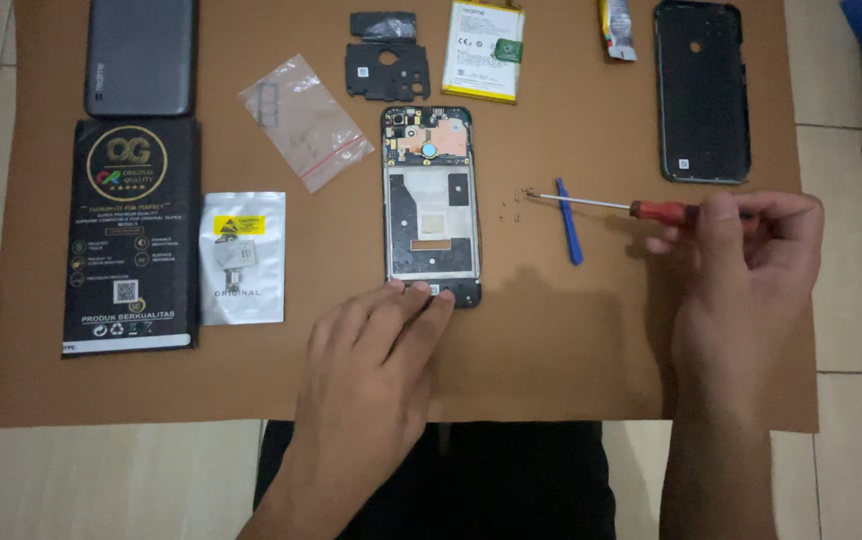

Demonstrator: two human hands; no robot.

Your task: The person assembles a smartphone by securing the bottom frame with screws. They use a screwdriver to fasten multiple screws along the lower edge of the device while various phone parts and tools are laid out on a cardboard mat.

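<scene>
An opened phone (429, 200) lies face down in the middle of a brown board (551, 340), its circuit board and inner frame exposed. My left hand (376, 350) rests on the phone's lower end, fingers pressing its bottom edge. My right hand (741, 260) holds a red-handled screwdriver (611, 206) level, its metal tip reaching several tiny screws (519, 200) lying loose right of the phone. A blue plastic pry tool (569, 222) lies under the screwdriver's shaft.
A phone battery (483, 48), black inner cover pieces (383, 55) and a small tube (617, 28) lie at the back. A black phone frame (701, 90) is back right. Left: grey back cover (141, 55), black box (131, 235), silver pouch (243, 257), clear bag (303, 120).
</scene>
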